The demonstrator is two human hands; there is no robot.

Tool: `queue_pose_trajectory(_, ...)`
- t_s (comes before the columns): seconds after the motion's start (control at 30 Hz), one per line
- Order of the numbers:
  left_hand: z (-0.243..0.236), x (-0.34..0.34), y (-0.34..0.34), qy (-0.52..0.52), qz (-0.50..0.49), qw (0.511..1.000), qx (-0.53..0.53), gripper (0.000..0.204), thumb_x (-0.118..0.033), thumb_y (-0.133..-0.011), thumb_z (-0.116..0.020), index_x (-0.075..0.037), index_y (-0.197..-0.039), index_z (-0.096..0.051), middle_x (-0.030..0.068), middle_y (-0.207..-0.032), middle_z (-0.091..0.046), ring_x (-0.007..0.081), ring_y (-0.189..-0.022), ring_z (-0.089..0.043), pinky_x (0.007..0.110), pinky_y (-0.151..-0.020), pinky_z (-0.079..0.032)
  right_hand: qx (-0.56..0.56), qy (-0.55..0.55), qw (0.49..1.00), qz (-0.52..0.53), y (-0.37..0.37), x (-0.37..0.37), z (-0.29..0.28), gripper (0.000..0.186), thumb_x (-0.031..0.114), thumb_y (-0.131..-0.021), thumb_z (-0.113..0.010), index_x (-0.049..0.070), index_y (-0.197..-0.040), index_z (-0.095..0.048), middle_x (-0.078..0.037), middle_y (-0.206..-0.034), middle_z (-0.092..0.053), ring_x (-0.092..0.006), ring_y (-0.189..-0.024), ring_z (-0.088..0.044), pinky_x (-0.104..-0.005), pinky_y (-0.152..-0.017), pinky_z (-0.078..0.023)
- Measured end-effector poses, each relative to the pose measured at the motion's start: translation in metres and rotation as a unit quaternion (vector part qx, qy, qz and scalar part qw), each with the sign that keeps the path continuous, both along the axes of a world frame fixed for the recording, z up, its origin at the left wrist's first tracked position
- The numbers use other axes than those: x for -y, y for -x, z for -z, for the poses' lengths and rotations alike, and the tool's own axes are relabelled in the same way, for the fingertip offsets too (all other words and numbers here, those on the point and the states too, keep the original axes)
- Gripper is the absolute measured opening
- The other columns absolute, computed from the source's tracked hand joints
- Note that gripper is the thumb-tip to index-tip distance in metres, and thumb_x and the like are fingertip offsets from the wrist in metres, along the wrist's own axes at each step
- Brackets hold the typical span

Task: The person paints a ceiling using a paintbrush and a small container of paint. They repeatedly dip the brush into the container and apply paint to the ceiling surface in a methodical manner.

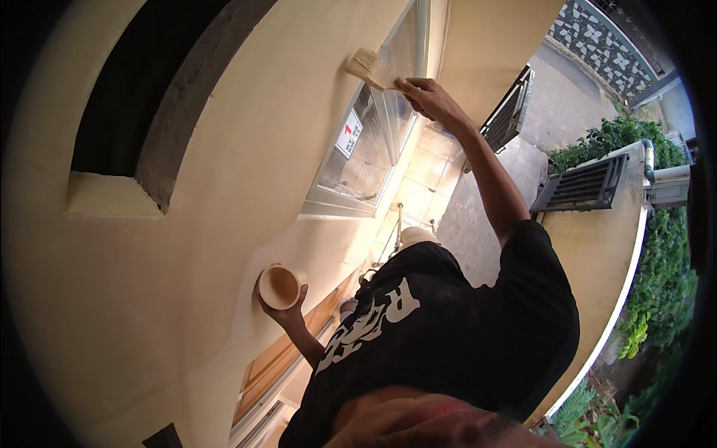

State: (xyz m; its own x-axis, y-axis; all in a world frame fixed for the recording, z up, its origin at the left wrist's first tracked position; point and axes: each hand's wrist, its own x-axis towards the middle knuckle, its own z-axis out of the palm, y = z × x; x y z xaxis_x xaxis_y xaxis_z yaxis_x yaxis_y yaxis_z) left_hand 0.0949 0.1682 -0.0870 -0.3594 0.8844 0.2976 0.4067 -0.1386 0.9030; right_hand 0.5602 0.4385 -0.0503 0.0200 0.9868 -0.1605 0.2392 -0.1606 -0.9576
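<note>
My right hand [433, 101], arm stretched out, is closed around the handle of a wide paintbrush [364, 66]. Its pale, paint-coated bristles are at the cream wall [246, 127], beside the frame of a window [355, 168]. Whether they touch the wall or stop just short of it, I cannot tell. Lower down and close to the wall, my left hand [290, 315] grips a round paint pot [282, 288]. The pot's mouth faces up toward me, its inside is tan, and its rim is smeared with paint.
A dark recessed opening [142, 97] cuts into the wall at the upper left. Below me are a wooden door [272, 373] and a tiled floor [426, 168]. Dark metal gates [582, 185], a low wall [597, 254] and green plants [661, 276] lie to the right.
</note>
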Motion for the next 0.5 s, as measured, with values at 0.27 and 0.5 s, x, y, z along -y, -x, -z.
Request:
queue_pose_trajectory(0.27,-0.005,0.004,-0.004,0.001,-0.006,1.0,0.002,0.097,-0.002,-0.055,-0.093,-0.005,-0.141,-0.05,0.0163,-0.13,-0.067,0.0315,-0.121,-0.065,0.048,-0.11,-0.051,-0.013,-0.117,0.993,-0.007,0.02,-0.064,-0.092,0.057,0.066,-0.103,-0.054,0.016,-0.076,-0.053,0.009,-0.057,-0.034,-0.0024,-0.047,-0.028,-0.0244,-0.043,-0.02)
queue_pose_trajectory(0.5,-0.003,-0.009,-0.002,0.012,0.003,1.0,0.004,0.097,-0.003,-0.054,-0.094,-0.005,-0.141,-0.051,0.0153,-0.13,-0.067,0.0317,-0.121,-0.065,0.048,-0.11,-0.052,0.058,0.125,0.99,-0.004,-0.011,-0.023,0.059,0.059,0.061,-0.098,-0.062,0.012,-0.066,-0.055,0.004,-0.058,-0.045,-0.01,-0.048,-0.039,-0.0323,-0.044,-0.028)
